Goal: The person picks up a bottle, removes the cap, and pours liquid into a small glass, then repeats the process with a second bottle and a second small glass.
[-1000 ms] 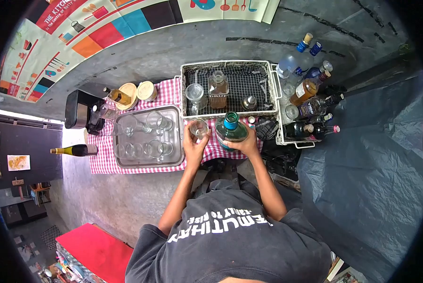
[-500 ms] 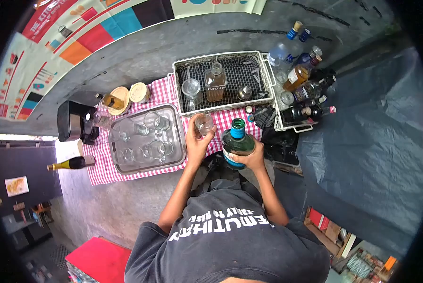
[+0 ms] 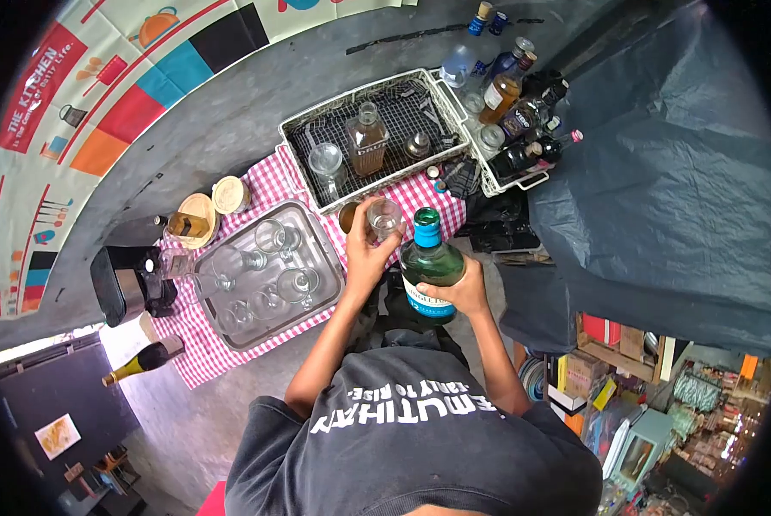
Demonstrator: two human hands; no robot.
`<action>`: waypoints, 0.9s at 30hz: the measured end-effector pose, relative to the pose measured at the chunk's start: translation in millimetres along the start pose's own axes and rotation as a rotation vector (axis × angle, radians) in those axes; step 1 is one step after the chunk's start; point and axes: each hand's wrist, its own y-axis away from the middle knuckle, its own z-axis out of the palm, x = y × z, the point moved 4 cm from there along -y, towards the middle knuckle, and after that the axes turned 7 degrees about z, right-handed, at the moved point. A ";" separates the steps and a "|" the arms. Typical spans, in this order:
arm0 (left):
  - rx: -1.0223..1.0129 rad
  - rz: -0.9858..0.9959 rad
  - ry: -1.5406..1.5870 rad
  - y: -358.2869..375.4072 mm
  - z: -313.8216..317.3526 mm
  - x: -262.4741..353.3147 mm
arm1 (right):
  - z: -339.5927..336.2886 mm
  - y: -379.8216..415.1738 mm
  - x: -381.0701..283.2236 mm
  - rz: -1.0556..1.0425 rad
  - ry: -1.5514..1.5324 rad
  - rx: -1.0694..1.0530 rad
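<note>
My left hand point(image 3: 371, 258) is closed round a small clear drinking glass point(image 3: 385, 219), held tilted with its round mouth towards me. Beside it, my right hand point(image 3: 460, 291) grips a green glass bottle point(image 3: 433, 260) by its lower body. The bottle has a blue neck band and a white and blue label, and its mouth is uncapped. Bottle and glass are held close side by side at the near edge of the checked cloth point(image 3: 230, 353). Behind my left hand a small brown round object point(image 3: 348, 217) is partly covered.
A grey tray point(image 3: 315, 322) with several glasses and mugs lies left. Behind, a white wire basket point(image 3: 321, 206) holds a square decanter point(image 3: 368, 142), a glass point(image 3: 327, 163) and a metal pourer point(image 3: 417, 146). Several bottles stand in a rack point(image 3: 510, 187) at right. A dark bottle point(image 3: 149, 358) is far left.
My view has turned, so the table things appear tilted and shifted. Both hands keep hold of the glass and the bottle. A brown round object now shows behind my left hand.
</note>
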 end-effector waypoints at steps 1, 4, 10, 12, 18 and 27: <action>-0.013 -0.008 0.024 1.5 -0.6 -0.3 | 0.9 3.9 0.0 0.012 0.047 0.001; -0.059 -0.049 0.095 7.4 -4.0 2.7 | 4.1 16.0 -1.5 0.030 0.094 0.018; -0.092 -0.023 0.020 14.2 -11.3 7.7 | 13.3 35.0 -8.2 0.061 0.201 0.038; -0.099 -0.023 0.008 14.3 -14.6 9.0 | 15.9 39.5 -6.2 0.066 0.228 0.077; -0.160 -0.024 -0.038 16.6 -24.8 8.6 | 27.5 48.2 -14.6 0.111 0.264 0.098; -0.217 -0.117 -0.046 23.0 -30.7 9.8 | 38.1 53.8 -8.9 0.160 0.313 0.098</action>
